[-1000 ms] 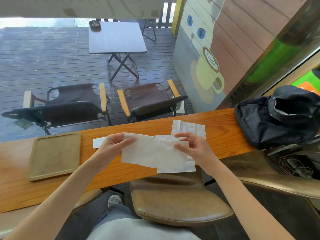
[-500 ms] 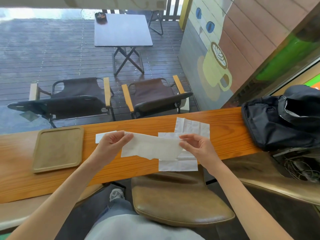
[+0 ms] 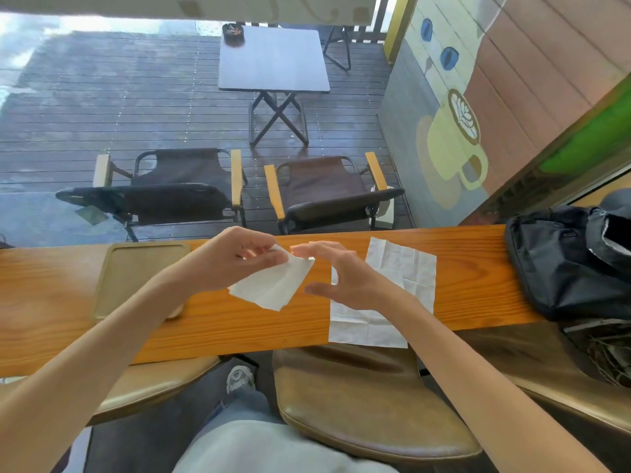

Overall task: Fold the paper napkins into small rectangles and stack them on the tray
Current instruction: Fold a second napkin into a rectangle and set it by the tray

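Nearest on the orange wooden table [image 3: 239, 332] lie the flat white unfolded paper napkins [image 3: 368, 331], two sheets overlapping, the near one reaching the table's near edge and the other sheet [image 3: 415, 264] running toward the far right.

Just left of them, raised above the wood, is the half-folded white paper napkin [image 3: 273, 285], a slanted rectangle whose long axis runs from near left to far right. The left hand [image 3: 232, 259] pinches its far corner between thumb and fingertips. The right hand [image 3: 345, 278] is spread open over the loose sheets, thumb low, fingertips close to that same far corner, holding nothing as far as can be seen.

Farther left, well clear of the folded piece, the flat olive-brown rectangular tray [image 3: 136, 264] sits with nothing visibly on it, partly hidden by the left forearm. Any placing move therefore runs leftward, and the left hand, which already holds the napkin, is the nearer one. The fold probably needs another halving first.
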